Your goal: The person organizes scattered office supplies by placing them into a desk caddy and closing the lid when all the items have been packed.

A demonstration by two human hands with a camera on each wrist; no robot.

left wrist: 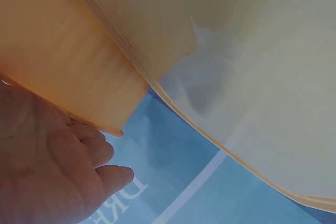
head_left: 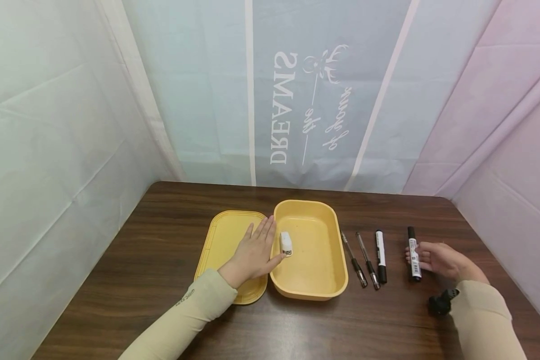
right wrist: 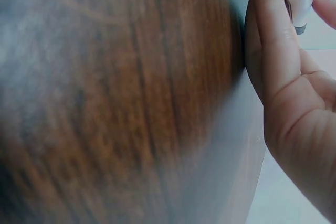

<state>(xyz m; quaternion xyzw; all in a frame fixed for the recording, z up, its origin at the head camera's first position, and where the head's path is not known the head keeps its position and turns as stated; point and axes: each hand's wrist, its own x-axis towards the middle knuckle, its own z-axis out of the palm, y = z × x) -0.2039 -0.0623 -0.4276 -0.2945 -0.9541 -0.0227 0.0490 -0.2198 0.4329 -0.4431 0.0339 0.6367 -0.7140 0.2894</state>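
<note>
The backdrop cloth (head_left: 306, 110) behind the tabletop carries white print turned on its side: "DREAMS" in capitals, a script line that seems to read "of your", "the", and a small deer-head emblem. The marker's label shows a barcode-like patch too small to read, and the left sleeve (head_left: 189, 312) bears small print that cannot be made out.

The tabletop (head_left: 162, 260) is dark brown wood grain, with pale blue, white and pink sheets hung around its far, left and right edges.

The left hand (head_left: 254, 255) lies flat, its fingers (head_left: 263, 232) straight and close together, on the yellow lid (head_left: 222, 240), which lies just left of the yellow container (head_left: 324, 287) near the middle of the tabletop. Its thumb reaches over the container's left rim and touches a small white eraser (head_left: 286, 244) with a printed band, inside the container against its left wall.

Toward the right edge, the right hand (head_left: 438, 260) touches a black-and-white marker (head_left: 413, 252) that lies on the tabletop pointing at the far edge; the fingers are lightly curled against its barrel, and the right wrist view shows it between fingertip and thumb. Between it and the container lie two thin dark pens (head_left: 353, 252) (head_left: 368, 253) and another black-and-white marker (head_left: 380, 250), side by side and apart. A black wrist-worn device (head_left: 441, 302) sits at the right cuff.
</note>
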